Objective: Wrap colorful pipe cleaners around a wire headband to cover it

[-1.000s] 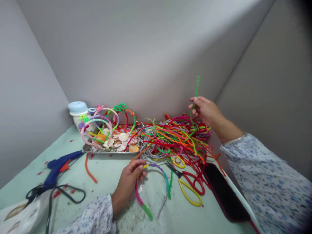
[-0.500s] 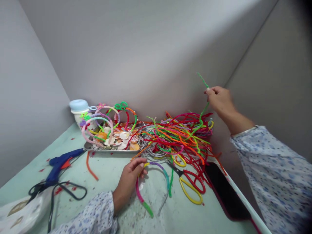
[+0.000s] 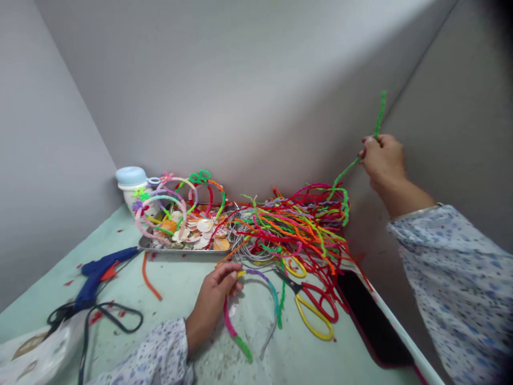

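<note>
My left hand (image 3: 218, 291) is closed on the yellow part of a headband (image 3: 274, 297) wrapped in purple, teal, pink and green fuzzy stems; one end of it is bare grey. Raised at the right, my right hand (image 3: 382, 158) pinches a green pipe cleaner (image 3: 380, 113). One end of this stem points up, and its lower part bends down toward the pile of multicoloured pipe cleaners (image 3: 296, 222). Scissors (image 3: 310, 310) with red and yellow handles lie to the right of the headband. A short green stem (image 3: 282, 299) rests between them.
A metal tray (image 3: 184, 249) holds shells and several finished headbands (image 3: 160, 198). A white bottle (image 3: 134, 187) with a blue lid stands behind it. Left lies a blue glue gun (image 3: 90, 278) with a black cord. A dark phone (image 3: 377, 321) sits by the table's right edge.
My right hand has moved right and slightly up, drawing the green pipe cleaner farther from the pile. My left hand and the headband have stayed in place.
</note>
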`<state>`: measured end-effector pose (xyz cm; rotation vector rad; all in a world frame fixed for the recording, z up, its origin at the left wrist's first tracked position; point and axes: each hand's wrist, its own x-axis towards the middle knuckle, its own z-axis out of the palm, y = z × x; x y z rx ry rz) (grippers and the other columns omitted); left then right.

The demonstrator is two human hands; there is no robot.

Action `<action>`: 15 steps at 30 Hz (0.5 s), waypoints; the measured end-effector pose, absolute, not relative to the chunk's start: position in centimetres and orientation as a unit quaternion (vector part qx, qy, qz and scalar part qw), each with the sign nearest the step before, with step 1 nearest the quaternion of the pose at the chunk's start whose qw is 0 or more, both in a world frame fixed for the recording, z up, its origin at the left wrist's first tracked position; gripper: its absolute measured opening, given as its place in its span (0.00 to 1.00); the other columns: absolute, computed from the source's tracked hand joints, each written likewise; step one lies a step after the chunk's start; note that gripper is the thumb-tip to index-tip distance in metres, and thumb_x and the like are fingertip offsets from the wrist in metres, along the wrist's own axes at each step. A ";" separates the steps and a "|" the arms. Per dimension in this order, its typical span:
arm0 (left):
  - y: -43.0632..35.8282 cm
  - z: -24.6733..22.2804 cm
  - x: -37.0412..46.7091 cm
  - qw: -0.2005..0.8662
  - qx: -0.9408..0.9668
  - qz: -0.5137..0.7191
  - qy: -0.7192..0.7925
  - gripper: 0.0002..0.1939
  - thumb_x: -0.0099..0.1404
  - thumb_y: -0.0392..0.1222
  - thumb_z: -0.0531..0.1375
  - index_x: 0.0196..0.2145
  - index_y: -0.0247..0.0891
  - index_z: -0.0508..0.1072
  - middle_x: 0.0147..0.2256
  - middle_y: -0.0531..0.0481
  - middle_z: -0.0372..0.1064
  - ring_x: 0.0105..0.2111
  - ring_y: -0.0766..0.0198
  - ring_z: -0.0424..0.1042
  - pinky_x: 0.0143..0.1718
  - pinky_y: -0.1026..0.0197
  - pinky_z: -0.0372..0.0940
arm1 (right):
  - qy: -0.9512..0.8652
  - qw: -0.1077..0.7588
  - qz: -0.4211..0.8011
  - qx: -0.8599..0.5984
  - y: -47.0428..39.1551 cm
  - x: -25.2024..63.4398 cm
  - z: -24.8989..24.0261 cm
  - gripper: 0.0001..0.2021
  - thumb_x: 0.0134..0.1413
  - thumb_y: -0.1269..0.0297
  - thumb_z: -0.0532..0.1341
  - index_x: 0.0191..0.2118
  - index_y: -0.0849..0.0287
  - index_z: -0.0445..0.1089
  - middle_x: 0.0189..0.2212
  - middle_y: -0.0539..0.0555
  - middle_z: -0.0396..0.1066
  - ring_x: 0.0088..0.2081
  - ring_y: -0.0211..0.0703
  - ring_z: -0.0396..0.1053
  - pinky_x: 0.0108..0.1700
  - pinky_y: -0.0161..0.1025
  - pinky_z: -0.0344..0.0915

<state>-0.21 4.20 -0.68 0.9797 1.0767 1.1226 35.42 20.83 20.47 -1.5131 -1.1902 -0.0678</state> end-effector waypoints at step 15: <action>4.2 -0.4 -0.2 0.603 0.421 0.489 0.469 0.16 0.57 0.45 0.62 0.41 0.33 0.74 0.22 0.50 0.71 0.23 0.67 0.65 0.27 0.66 0.58 | -0.429 0.754 0.198 -0.457 19.0 32.0 21.7 0.11 0.65 0.72 0.45 0.37 0.59 0.64 0.21 0.48 0.66 0.18 0.31 0.62 0.21 0.30 0.54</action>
